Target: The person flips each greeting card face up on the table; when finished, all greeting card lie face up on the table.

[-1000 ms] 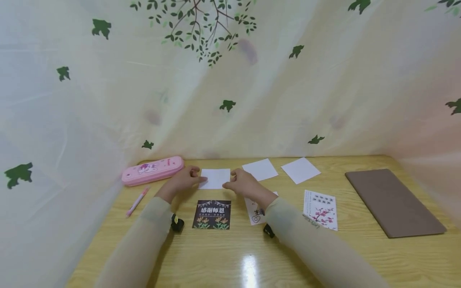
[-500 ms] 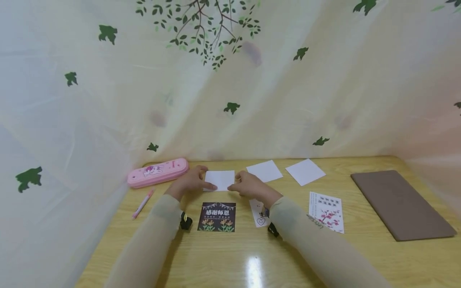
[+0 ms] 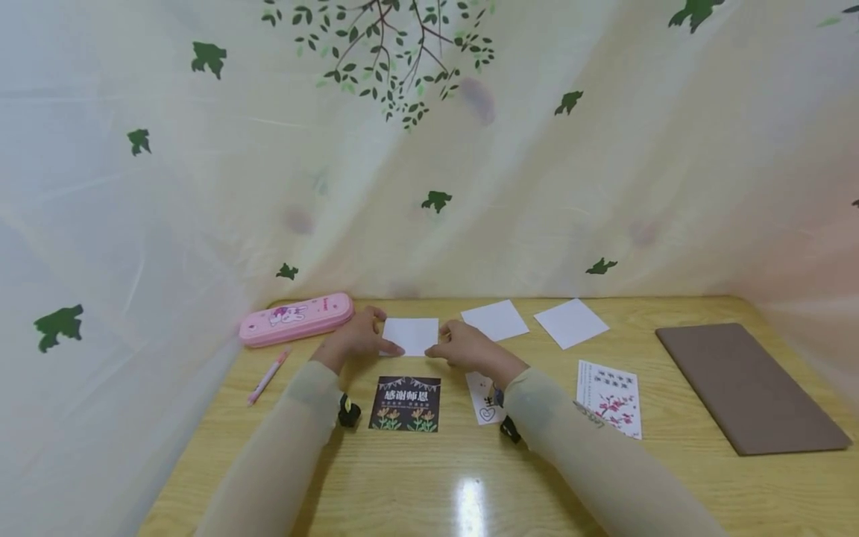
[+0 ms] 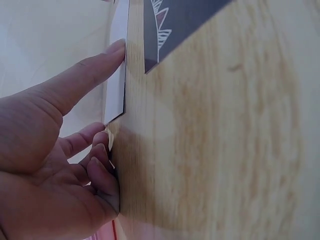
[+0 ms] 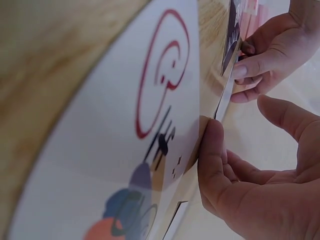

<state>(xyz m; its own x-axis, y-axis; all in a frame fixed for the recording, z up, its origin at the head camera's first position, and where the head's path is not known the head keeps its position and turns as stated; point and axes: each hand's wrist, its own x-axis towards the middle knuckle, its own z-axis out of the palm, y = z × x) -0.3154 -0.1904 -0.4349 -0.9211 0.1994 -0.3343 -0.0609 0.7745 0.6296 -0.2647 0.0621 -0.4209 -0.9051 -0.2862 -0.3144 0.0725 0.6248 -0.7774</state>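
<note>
A small blank white card [image 3: 411, 334] lies on the wooden table between both hands. My left hand [image 3: 359, 335] rests at its left side, the straight thumb [image 4: 95, 67] laid on the card's face and the other fingers loosely bent by its corner. At the opposite edge is my right hand [image 3: 470, 347]. In the right wrist view, its index fingertip [image 5: 213, 131] touches the card's corner while the thumb [image 5: 280, 110] stands apart. Directly nearer lies a dark card [image 3: 406, 404] with white lettering and orange flowers. A white card with a heart drawing [image 3: 486, 399] is partly hidden under the right wrist.
A pink pencil case [image 3: 297, 319] and a pink-and-white pen [image 3: 268, 377] lie at left. Two more blank cards [image 3: 495, 319] sit along the back. Toward the right are a blossom-printed card [image 3: 609, 399] and a flat brown folder-like board [image 3: 751, 388]. A leaf-patterned curtain [image 3: 376, 201] hangs behind.
My left thumb has slid farther onto the blank card's face. The right hand stays at the card's right edge. The head view has shifted slightly.
</note>
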